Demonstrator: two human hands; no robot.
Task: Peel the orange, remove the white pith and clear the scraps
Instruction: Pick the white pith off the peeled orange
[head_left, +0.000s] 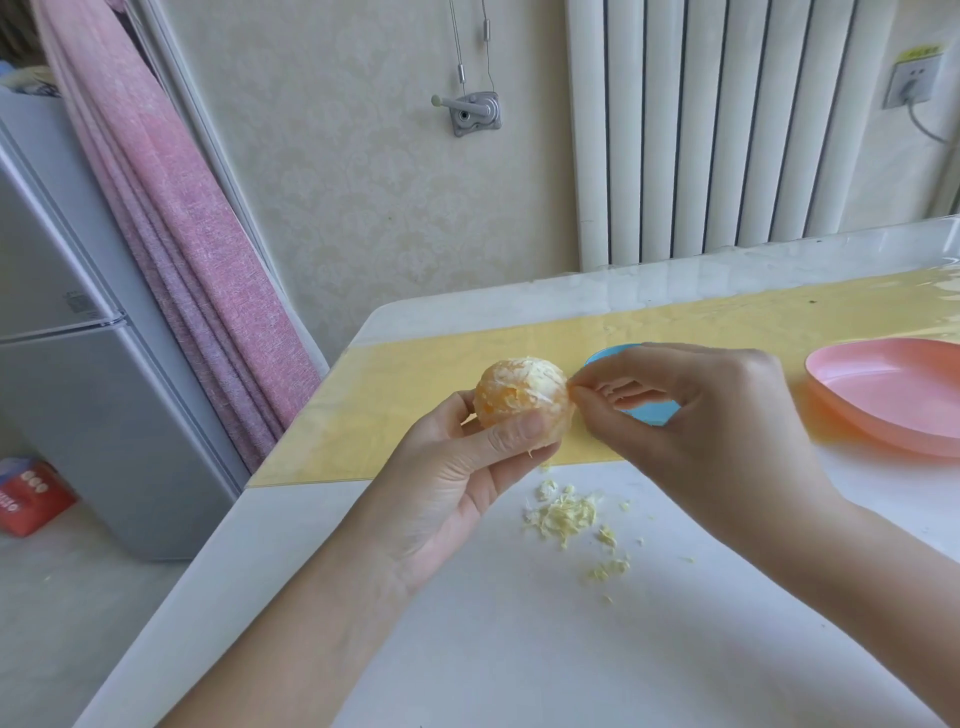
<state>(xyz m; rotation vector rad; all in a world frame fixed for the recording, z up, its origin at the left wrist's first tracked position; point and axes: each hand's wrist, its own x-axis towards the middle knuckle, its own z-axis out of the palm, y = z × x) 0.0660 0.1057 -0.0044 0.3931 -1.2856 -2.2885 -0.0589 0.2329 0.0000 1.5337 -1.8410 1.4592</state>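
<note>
Orange (521, 401) in left hand (457, 470) grip; right hand (711, 415) pinches its side.

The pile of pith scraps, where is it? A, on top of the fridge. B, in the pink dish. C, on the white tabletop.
C: the pile of scraps lies on the white tabletop, below the orange that the left hand holds while the right hand pinches its pith; the pink dish shows none.

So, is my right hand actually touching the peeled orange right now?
Touching. The head view shows the right hand pinching at the right edge of the peeled orange with thumb and forefinger, no gap visible; the left hand grips it.
</note>
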